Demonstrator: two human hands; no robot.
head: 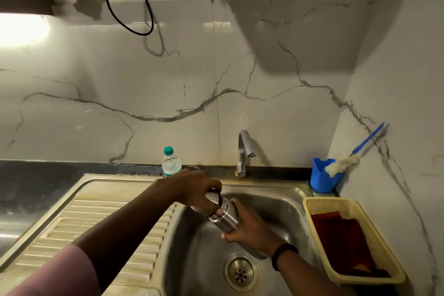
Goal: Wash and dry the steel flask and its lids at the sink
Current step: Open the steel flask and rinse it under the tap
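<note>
The steel flask is held tilted over the sink basin, its top end pointing up and left. My right hand grips the flask's body from the right side. My left hand is curled round the steel lid at the flask's top end. The lid sits at the neck; whether it is screwed on or loose is hidden by my fingers. No water runs from the tap.
A ribbed drainboard lies left of the basin. A plastic water bottle stands behind it. A blue holder with a bottle brush is at the back right. A yellow basket holds a red cloth.
</note>
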